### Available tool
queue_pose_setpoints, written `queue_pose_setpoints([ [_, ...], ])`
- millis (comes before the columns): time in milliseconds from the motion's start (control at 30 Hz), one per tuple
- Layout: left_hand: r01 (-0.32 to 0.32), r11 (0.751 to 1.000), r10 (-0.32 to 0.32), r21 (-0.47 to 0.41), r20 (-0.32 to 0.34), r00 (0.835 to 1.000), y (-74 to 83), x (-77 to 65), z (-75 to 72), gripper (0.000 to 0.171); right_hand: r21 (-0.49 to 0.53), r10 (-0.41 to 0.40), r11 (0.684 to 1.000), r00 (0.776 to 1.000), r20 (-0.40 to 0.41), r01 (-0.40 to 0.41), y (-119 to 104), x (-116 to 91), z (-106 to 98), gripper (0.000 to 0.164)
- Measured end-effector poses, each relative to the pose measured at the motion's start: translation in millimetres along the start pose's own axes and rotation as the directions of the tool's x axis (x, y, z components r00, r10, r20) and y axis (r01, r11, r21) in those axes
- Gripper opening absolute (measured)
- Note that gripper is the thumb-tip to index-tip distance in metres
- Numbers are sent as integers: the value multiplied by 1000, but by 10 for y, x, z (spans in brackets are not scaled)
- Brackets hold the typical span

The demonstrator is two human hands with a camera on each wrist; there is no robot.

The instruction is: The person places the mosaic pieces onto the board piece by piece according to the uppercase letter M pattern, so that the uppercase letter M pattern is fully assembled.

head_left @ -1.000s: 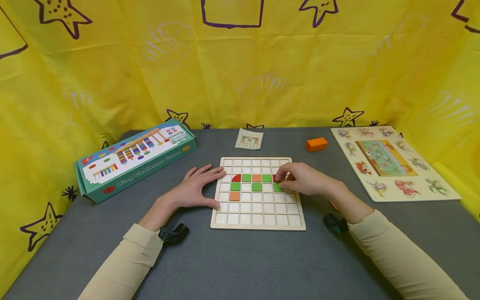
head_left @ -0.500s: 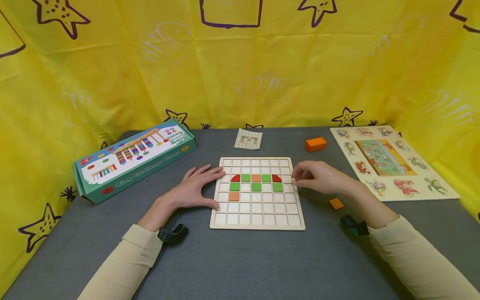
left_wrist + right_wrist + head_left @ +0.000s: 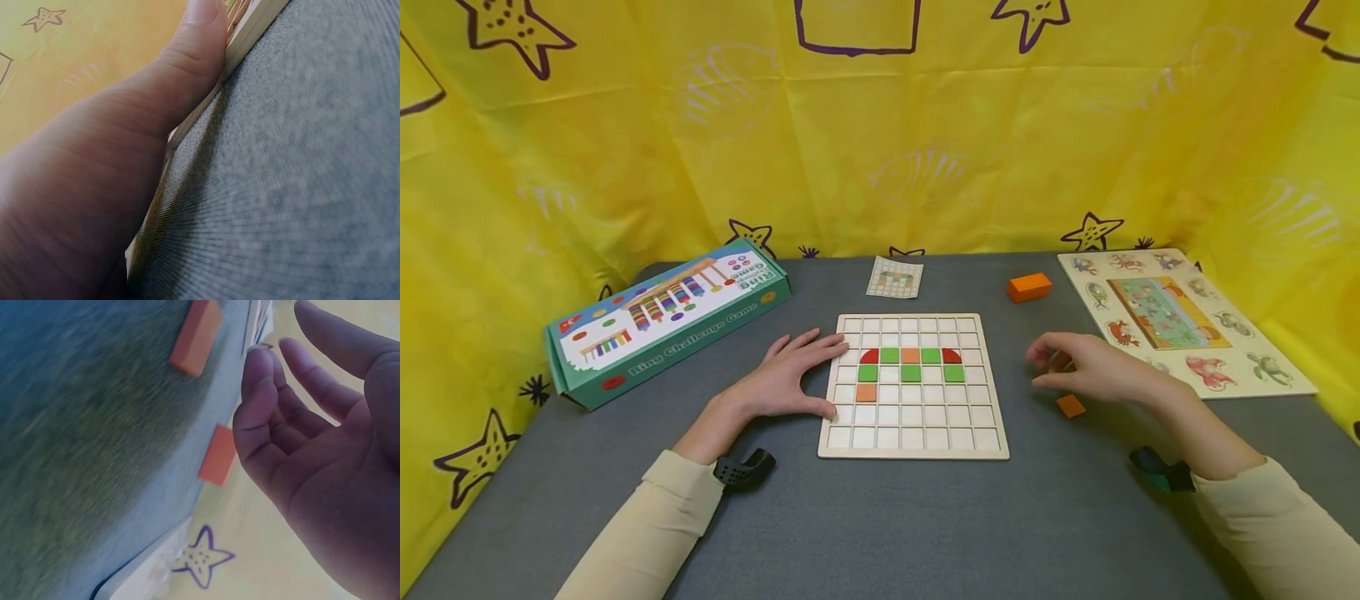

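A wooden grid board [image 3: 912,415] lies flat on the table. Its upper cells hold several green square tiles [image 3: 911,373], red rounded tiles [image 3: 951,357] at both ends of one row, and an orange tile between. Another orange tile [image 3: 866,392] sits lower left. My left hand [image 3: 793,379] rests along the board's left edge, fingers spread; the left wrist view shows the thumb [image 3: 187,69] on the rim. Right of the board, my right hand [image 3: 1090,367] hovers with loosely bent fingers and nothing in them. A loose orange square tile [image 3: 1071,407] lies just below it.
A small pattern card [image 3: 895,277] lies behind the board. An orange block [image 3: 1029,287] stands at the back right, beside a sea-animal puzzle board [image 3: 1240,333]. A green game box [image 3: 670,321] occupies the left. A yellow curtain [image 3: 880,125] closes off the back.
My right hand has let go of the red tile at the row's right end and moved right, off the board towards the loose orange tile. My left hand has stayed in place.
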State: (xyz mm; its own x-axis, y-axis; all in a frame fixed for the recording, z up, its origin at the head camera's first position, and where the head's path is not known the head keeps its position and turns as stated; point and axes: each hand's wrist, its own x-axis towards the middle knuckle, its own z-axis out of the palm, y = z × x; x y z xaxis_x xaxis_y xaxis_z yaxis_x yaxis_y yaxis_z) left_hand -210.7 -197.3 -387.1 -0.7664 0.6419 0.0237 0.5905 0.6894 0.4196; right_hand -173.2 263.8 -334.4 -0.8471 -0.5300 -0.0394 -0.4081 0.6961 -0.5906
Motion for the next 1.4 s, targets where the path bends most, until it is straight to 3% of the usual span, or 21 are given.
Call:
queue_pose_setpoints([
  [200,1,1000,-1,-1,-2,1000,-11,-9,-2,102,-1,39,999,998,39,-39,79,-95,-6,30],
  [767,16,1000,-16,-5,10,1000,-17,7,-3,102,-39,36,999,996,86,-33,242,-281,26,36],
  [1400,11,1000,-11,-8,10,1000,-17,6,-1,102,10,0,1000,996,93,-1,192,-257,62,14],
])
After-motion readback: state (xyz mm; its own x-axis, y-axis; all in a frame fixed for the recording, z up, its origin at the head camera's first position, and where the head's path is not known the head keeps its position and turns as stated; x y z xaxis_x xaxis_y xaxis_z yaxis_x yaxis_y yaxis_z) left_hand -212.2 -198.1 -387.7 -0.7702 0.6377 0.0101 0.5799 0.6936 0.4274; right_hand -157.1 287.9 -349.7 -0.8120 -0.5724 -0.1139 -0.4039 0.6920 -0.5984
